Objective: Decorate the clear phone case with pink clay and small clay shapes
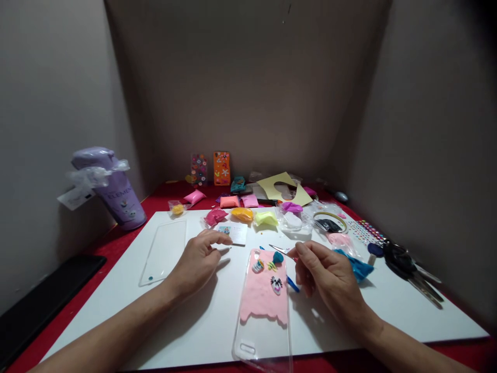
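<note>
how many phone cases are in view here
4: the pink-covered phone case lies nearest the camera, the clear phone case lies at left, and the orange phone case and dotted phone case stand at the back. More could be hidden in the clutter.

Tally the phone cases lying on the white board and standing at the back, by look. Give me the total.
Part-pink case: 1
Clear case: 1
Orange case: 1
Dotted case: 1
Total: 4
</note>
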`<action>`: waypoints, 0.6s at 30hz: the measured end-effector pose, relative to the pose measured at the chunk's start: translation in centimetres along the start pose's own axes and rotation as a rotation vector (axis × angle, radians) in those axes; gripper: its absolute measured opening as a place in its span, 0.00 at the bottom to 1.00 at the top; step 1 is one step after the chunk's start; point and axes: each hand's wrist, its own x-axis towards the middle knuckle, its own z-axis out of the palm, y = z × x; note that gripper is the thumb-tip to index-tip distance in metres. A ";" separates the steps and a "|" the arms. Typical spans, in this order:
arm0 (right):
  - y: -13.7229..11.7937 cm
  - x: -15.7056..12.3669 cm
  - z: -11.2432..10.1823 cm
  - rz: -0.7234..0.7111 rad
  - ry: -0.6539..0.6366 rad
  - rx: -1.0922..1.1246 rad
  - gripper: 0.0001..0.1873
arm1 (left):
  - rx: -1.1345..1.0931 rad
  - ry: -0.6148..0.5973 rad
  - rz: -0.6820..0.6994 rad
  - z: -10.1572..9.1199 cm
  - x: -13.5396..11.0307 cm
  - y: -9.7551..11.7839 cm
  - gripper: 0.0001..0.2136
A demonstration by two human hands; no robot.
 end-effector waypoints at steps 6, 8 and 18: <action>0.0 0.1 0.0 -0.011 0.000 -0.010 0.17 | 0.116 0.017 0.000 -0.1 0.2 0.0 0.09; -0.1 0.0 0.0 -0.010 -0.001 -0.014 0.17 | 0.223 0.006 0.057 0.0 0.2 0.1 0.08; -0.4 0.1 0.1 -0.008 -0.009 -0.014 0.18 | 0.733 -0.158 0.349 0.5 -0.4 0.4 0.15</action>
